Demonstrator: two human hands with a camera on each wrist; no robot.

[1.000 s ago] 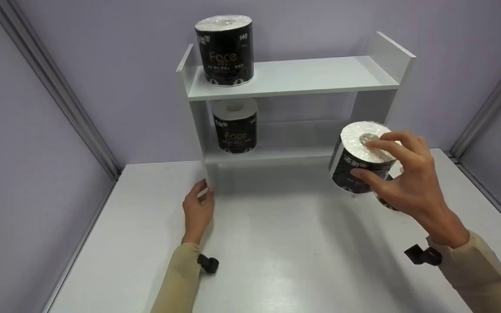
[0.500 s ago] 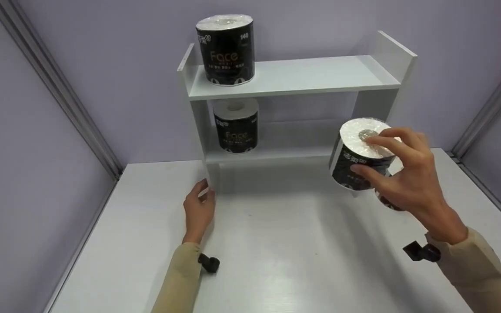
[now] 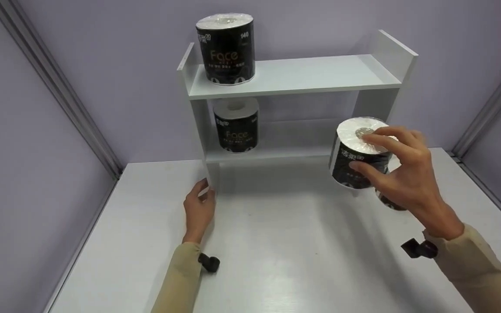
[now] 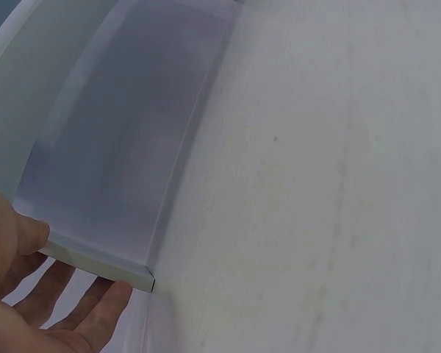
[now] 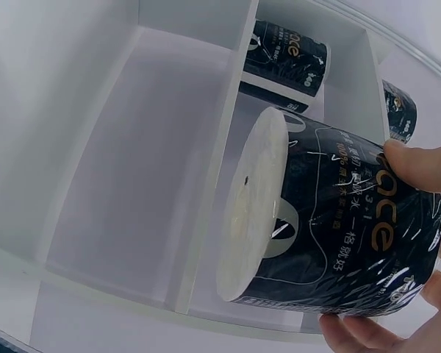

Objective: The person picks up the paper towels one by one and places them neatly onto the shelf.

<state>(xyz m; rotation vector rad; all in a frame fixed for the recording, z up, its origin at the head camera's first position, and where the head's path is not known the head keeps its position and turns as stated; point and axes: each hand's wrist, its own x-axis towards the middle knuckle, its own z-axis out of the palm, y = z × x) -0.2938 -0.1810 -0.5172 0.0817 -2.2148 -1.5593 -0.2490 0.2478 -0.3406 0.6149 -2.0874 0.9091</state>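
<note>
My right hand (image 3: 411,169) grips a black-wrapped toilet paper roll (image 3: 359,167) by its top and side. The roll hangs in the air before the right end of a white two-tier shelf (image 3: 311,74), tilted slightly. In the right wrist view, thumb and fingers span the roll's printed wrapper (image 5: 345,220). Low at the shelf's left end, my left hand (image 3: 199,211) holds the edge of the side panel (image 4: 103,266), thumb on one face and fingers on the other. One roll (image 3: 226,50) stands upright on the top tier at left, another (image 3: 236,126) directly below on the lower tier.
Partly hidden behind my right hand, a further roll (image 3: 390,201) sits on the white table (image 3: 268,261). Lilac walls (image 3: 146,87) enclose the table at the back and both sides, with metal rails (image 3: 55,87) at the corners.
My right hand has raised the held roll a little and tipped it closer to upright. The left hand stays on the side panel.
</note>
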